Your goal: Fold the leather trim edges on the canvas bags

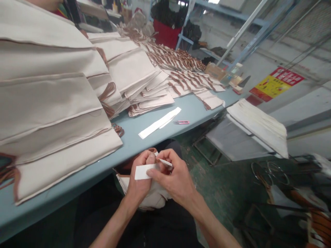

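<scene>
My right hand (172, 171) pinches a short white strip (141, 172), which lies across the back of my left hand (142, 184). Close beside it, my left hand is closed on a brown-trimmed edge of a cream fabric bag (152, 199) resting in my lap. A small pale tip also shows between my right fingers; its kind is unclear. Most of the bag is hidden by my hands. On the table just beyond lie long white strips (159, 123) and pink thread snips (181, 122).
Stacks of cream fabric pieces (49, 103) with brown trim cover the left of the blue table (131, 132). Rows of brown-strapped pieces (178, 62) lie farther back. A stand with a pale stack (258, 124) is at the right. Part of another person (46, 4) shows at top left.
</scene>
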`<move>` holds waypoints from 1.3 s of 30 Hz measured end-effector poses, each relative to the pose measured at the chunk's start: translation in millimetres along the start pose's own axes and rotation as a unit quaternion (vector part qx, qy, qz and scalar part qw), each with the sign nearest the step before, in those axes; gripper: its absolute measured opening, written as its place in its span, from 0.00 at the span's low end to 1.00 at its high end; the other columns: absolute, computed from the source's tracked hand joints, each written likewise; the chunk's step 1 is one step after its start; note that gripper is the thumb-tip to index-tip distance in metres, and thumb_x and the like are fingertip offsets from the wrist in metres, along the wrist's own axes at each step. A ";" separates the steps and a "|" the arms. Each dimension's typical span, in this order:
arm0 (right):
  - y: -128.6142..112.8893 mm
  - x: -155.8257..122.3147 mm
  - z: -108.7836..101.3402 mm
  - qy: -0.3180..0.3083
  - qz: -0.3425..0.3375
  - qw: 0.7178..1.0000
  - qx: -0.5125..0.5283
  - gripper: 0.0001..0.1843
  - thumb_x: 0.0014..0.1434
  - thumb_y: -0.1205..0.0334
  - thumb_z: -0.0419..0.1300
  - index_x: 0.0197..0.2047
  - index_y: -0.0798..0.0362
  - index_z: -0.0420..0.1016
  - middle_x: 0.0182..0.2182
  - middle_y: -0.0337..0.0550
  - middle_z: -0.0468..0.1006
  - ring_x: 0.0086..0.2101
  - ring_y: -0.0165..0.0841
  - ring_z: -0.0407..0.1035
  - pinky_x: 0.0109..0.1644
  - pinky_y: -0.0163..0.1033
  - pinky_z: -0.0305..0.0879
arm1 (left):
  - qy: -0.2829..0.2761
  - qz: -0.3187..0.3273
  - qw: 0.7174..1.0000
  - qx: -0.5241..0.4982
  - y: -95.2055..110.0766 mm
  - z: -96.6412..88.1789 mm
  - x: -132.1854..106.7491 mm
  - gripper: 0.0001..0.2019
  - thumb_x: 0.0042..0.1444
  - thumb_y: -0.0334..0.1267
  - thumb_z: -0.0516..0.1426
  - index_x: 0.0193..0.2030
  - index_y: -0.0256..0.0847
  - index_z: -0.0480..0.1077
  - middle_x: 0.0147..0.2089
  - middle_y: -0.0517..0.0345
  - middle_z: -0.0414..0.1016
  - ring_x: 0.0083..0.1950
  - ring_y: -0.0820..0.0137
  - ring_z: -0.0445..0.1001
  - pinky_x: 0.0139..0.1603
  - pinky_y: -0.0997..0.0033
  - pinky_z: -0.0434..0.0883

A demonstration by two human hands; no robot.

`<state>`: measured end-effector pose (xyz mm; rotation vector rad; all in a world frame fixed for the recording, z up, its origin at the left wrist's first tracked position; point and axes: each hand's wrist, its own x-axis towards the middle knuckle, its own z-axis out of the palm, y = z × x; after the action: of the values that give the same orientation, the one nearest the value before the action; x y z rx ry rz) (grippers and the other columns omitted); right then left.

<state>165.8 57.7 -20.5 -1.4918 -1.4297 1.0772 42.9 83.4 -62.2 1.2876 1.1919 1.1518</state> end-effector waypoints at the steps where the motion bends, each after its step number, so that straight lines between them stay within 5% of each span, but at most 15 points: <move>1: -1.6 -0.6 -0.8 -0.006 -0.006 0.999 -0.032 0.14 0.55 0.54 0.74 0.39 0.48 0.76 0.26 0.31 0.74 0.25 0.30 0.65 0.30 0.36 0.62 | -0.002 -0.001 1.000 0.012 0.2 -1.5 -0.4 0.17 0.66 0.47 0.53 0.26 0.45 0.63 0.28 0.62 0.71 0.32 0.67 0.69 0.33 0.69 0.67; 6: -9.9 -2.5 -10.1 0.038 -0.166 0.955 -0.244 0.16 0.56 0.56 0.77 0.45 0.48 0.80 0.44 0.46 0.85 0.46 0.45 0.77 0.52 0.49 0.73 | -0.034 0.006 0.995 0.093 4.9 -15.5 -1.3 0.16 0.67 0.48 0.51 0.29 0.46 0.62 0.28 0.63 0.70 0.31 0.66 0.69 0.32 0.68 0.64; 9: -17.7 -4.5 -17.3 0.041 -0.299 0.891 -0.340 0.14 0.62 0.59 0.74 0.50 0.50 0.80 0.55 0.50 0.84 0.60 0.50 0.71 0.66 0.55 0.66 | -0.062 0.018 0.986 0.157 13.7 -24.1 -2.9 0.13 0.65 0.47 0.53 0.30 0.47 0.63 0.28 0.62 0.72 0.31 0.64 0.70 0.33 0.67 0.61; 12: -25.9 -4.9 -22.3 0.008 -0.359 0.850 -0.386 0.05 0.69 0.64 0.66 0.48 0.51 0.81 0.54 0.47 0.85 0.60 0.47 0.71 0.69 0.56 0.62 | -0.075 0.022 0.973 0.216 23.0 -27.6 -5.7 0.09 0.63 0.44 0.52 0.32 0.47 0.65 0.30 0.58 0.77 0.32 0.59 0.75 0.34 0.65 0.59; 20: -28.5 4.9 -26.1 -0.084 -0.377 0.855 -0.345 0.07 0.70 0.68 0.61 0.45 0.53 0.81 0.52 0.50 0.84 0.54 0.45 0.74 0.63 0.53 0.68 | -0.081 0.015 0.949 0.305 28.7 -29.6 -8.7 0.05 0.55 0.44 0.53 0.37 0.49 0.65 0.33 0.51 0.82 0.39 0.45 0.81 0.36 0.61 0.60; 27: -25.1 10.0 -23.5 -0.123 -0.322 0.905 -0.248 0.04 0.68 0.68 0.66 0.41 0.49 0.76 0.53 0.48 0.84 0.57 0.39 0.75 0.67 0.48 0.67 | -0.067 0.025 0.956 0.284 18.3 -31.1 -9.3 0.09 0.56 0.46 0.54 0.39 0.46 0.68 0.32 0.51 0.81 0.34 0.50 0.80 0.33 0.62 0.61; 32: -19.7 3.4 -29.1 -0.100 -0.333 0.932 -0.106 0.07 0.71 0.67 0.63 0.39 0.49 0.73 0.46 0.44 0.85 0.52 0.38 0.77 0.64 0.48 0.68 | -0.088 0.049 0.973 0.208 29.0 -31.6 -9.5 0.16 0.68 0.50 0.50 0.33 0.45 0.69 0.33 0.56 0.79 0.35 0.62 0.77 0.37 0.66 0.70; 36: -21.3 -18.1 -53.9 -0.083 -0.111 0.980 0.142 0.09 0.73 0.56 0.64 0.41 0.48 0.74 0.32 0.35 0.78 0.31 0.29 0.72 0.36 0.35 0.68 | -0.110 -0.017 0.989 0.098 36.2 -38.2 -11.0 0.20 0.70 0.51 0.55 0.31 0.41 0.75 0.28 0.59 0.78 0.28 0.69 0.71 0.30 0.72 0.67; 39: -26.5 -32.1 -63.2 -0.149 0.052 0.955 0.251 0.17 0.70 0.46 0.67 0.39 0.50 0.73 0.25 0.32 0.71 0.23 0.25 0.60 0.26 0.31 0.56 | -0.107 -0.088 0.990 0.026 33.1 -43.0 -13.5 0.20 0.65 0.54 0.61 0.30 0.39 0.77 0.27 0.58 0.79 0.25 0.71 0.69 0.25 0.75 0.65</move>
<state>216.7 28.0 26.9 -1.0756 -1.1542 1.6445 0.9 71.9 -27.1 1.2819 1.1580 0.8377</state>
